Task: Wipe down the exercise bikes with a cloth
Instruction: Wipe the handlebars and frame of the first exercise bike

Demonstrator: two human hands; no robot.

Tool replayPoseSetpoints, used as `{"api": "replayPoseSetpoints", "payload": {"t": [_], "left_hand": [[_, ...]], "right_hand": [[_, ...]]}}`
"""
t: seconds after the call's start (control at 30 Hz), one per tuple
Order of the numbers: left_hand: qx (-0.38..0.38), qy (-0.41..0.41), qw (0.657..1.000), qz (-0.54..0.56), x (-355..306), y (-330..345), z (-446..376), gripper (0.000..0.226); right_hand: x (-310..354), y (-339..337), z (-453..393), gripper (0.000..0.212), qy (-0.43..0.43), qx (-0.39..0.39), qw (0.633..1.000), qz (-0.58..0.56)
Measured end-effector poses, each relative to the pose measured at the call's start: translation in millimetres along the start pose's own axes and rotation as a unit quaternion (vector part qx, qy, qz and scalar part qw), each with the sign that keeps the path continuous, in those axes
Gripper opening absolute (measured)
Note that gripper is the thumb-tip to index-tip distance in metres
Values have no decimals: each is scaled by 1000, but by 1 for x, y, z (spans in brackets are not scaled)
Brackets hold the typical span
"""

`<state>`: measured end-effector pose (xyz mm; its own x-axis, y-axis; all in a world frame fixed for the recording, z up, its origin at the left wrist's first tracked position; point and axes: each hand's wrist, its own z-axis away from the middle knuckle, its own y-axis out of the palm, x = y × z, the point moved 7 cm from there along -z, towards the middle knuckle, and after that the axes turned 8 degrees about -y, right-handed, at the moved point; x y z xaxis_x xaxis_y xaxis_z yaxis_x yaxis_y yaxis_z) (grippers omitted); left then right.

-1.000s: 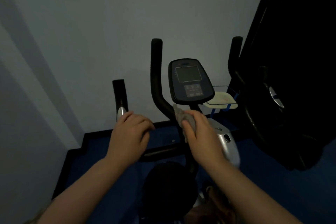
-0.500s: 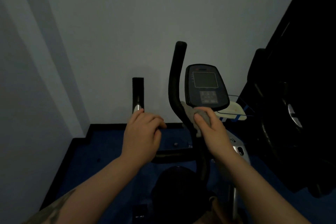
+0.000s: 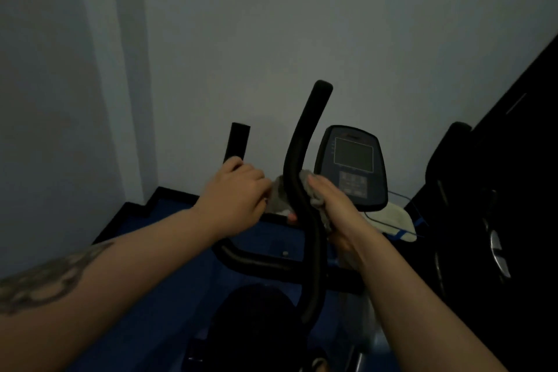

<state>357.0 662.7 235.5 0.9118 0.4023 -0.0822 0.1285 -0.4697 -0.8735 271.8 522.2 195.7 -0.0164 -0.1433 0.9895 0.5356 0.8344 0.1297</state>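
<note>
A black exercise bike stands before me, with a curved upright handlebar (image 3: 302, 160) in the middle and a shorter left grip (image 3: 237, 142). Its console (image 3: 353, 166) with a dark screen and keypad sits to the right. My right hand (image 3: 335, 208) grips a grey cloth (image 3: 279, 196) wrapped around the curved handlebar just left of the console. My left hand (image 3: 238, 196) holds the base of the left grip, its fingers curled and touching the cloth's left edge. The black saddle (image 3: 256, 320) is below.
A second dark machine (image 3: 498, 220) crowds the right side. A pale towel (image 3: 395, 217) lies on a wire holder behind the console. Grey walls meet in a corner at left, and blue flooring (image 3: 169, 220) with a black border runs along them.
My right hand carried the cloth from under the console leftward onto the curved handlebar. The view swung left, shifting the bike rightward. My left hand stayed on the left grip.
</note>
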Motion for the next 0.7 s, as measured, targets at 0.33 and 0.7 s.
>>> {"api": "replayPoseSetpoints", "payload": {"t": [0.33, 0.7], "left_hand": [[-55, -81, 993, 72, 14, -2, -4, 15], [-50, -107, 971, 209, 19, -8, -1, 26]], "right_hand": [[2, 7, 2, 34, -57, 11, 997, 57], [56, 10, 25, 34, -250, -79, 919, 293]]}}
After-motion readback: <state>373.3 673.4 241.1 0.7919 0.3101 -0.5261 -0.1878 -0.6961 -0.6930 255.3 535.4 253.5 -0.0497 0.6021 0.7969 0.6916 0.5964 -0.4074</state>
